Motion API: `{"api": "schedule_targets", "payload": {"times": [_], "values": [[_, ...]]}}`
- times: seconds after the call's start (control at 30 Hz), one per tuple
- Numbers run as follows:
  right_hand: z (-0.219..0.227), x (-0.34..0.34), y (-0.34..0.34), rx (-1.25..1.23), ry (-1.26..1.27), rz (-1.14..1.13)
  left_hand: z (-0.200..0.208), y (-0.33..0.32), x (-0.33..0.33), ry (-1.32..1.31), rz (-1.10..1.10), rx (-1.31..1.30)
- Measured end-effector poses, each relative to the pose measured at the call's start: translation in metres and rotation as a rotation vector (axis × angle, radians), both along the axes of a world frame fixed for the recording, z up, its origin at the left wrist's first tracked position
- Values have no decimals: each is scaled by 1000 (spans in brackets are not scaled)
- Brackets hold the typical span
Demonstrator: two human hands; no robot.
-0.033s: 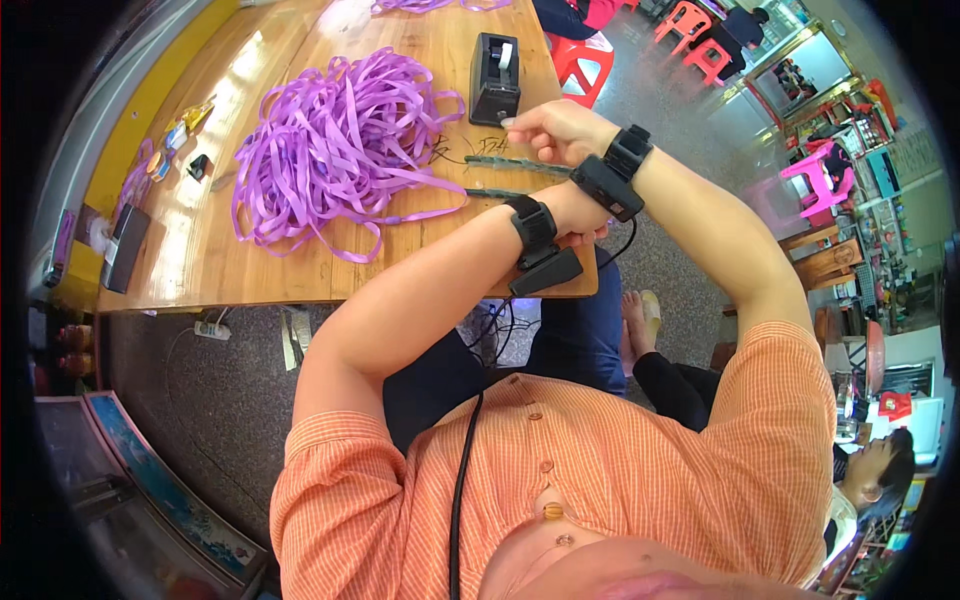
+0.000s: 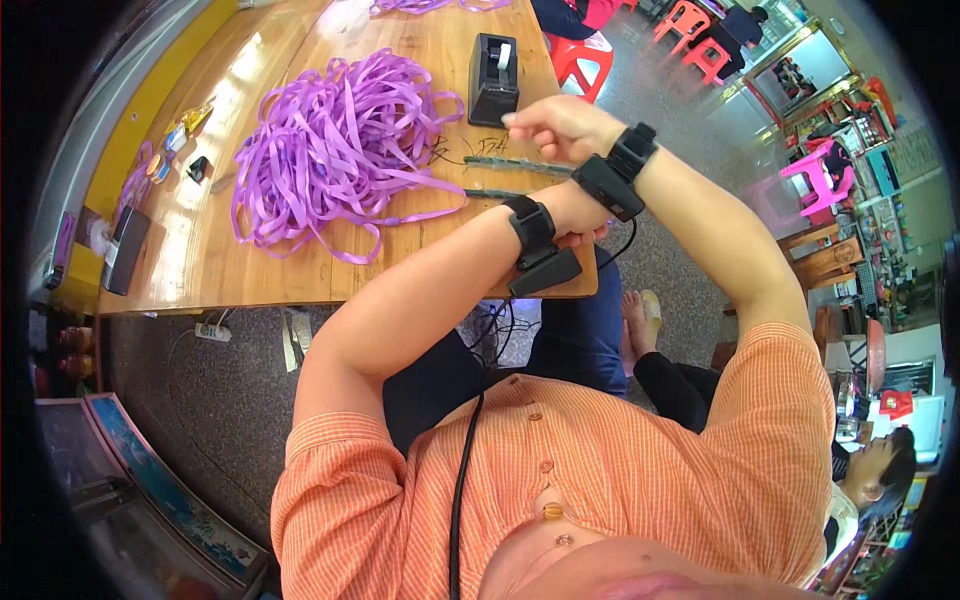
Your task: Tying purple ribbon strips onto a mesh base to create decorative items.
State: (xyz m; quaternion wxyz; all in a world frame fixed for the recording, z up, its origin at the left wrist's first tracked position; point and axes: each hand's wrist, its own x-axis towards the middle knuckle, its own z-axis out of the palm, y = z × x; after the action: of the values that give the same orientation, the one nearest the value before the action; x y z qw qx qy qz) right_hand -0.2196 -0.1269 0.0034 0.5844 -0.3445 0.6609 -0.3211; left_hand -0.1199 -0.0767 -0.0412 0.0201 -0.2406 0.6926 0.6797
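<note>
My right hand is above the table, just on the near side of a black tape dispenser. Its thumb and index finger are pinched; whatever is between them is too small to make out. Crossing under the right wrist, my left hand lies at the table's right edge with its visible fingers curled, and most of it is hidden. Two thin greenish strips lie on the wood beside the hands. A big tangled heap of purple ribbon sits to the left, one loop reaching toward the lower strip.
The wooden table carries small items at its left and another dark dispenser at the far left edge. Black modules with a cable are strapped to both wrists. A red stool stands beyond; a person is at the right.
My right hand has shifted very slightly up and away from the strips. The left hand and the ribbon heap look the same.
</note>
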Motion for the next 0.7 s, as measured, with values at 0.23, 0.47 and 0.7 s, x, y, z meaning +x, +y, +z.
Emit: {"api": "schedule_targets", "payload": {"times": [0.23, 0.47, 0.7], "values": [[45, -77, 57, -244, 197, 268, 5, -9, 0, 25, -7, 11], [33, -101, 86, -148, 727, 661, 6, -15, -2, -43, -61, 40], [22, -108, 75, -300, 805, 830, 3, -12, -2, -31, -40, 73]]}}
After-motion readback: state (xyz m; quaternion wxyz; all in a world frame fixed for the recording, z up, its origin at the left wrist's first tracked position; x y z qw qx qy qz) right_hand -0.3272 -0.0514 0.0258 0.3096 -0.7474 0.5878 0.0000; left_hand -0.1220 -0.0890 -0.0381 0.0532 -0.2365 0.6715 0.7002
